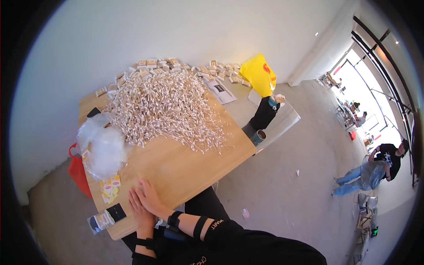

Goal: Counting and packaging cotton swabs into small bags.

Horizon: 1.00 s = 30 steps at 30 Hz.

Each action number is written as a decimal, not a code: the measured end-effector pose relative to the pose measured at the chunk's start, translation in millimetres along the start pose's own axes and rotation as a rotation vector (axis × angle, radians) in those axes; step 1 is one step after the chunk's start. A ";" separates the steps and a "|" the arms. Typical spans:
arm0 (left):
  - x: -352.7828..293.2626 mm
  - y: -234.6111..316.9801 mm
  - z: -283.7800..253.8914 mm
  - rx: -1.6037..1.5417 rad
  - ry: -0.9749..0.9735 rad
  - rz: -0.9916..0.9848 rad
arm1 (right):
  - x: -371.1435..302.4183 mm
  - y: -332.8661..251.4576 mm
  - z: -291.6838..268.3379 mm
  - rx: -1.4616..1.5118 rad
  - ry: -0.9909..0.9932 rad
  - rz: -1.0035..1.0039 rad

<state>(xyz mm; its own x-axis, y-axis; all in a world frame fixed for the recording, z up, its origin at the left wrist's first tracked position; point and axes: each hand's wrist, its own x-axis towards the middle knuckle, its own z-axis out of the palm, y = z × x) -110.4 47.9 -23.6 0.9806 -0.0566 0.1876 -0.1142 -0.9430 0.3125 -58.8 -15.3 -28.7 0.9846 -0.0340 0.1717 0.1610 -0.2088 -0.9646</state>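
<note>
My left hand [140, 215] rests at the near edge of the wooden table [176, 172], its fingers stretched forward. Across it lies my right hand [150, 199], touching it, with fingers extended; no object shows in either. What is under the palms is hidden. Left of my hands are small yellow-and-white printed cards [110, 187] and a clear bag of cotton swabs [104, 219] next to a black flat piece [117, 212]. A large loose heap of cotton swabs [161, 110] covers the far part of the table.
Clear plastic bags [104, 148] pile at the table's left side. Packed swab boxes [152, 64] line the wall side. At the far right are a yellow bag [258, 75], a black bag [265, 112] and a can [259, 136]. A person [375, 168] holding plastic stands at right.
</note>
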 end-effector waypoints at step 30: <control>5.4 1.1 -6.7 -0.004 -0.014 -0.123 | 49.4 33.0 -43.2 0.144 -0.089 0.169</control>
<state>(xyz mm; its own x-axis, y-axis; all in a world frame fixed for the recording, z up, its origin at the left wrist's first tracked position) -106.3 48.8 -16.0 0.9894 0.0546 0.1342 0.0064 -0.9418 0.3361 -7.8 -66.2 -43.4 0.9995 0.0311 -0.0070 -0.0049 -0.0656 -0.9978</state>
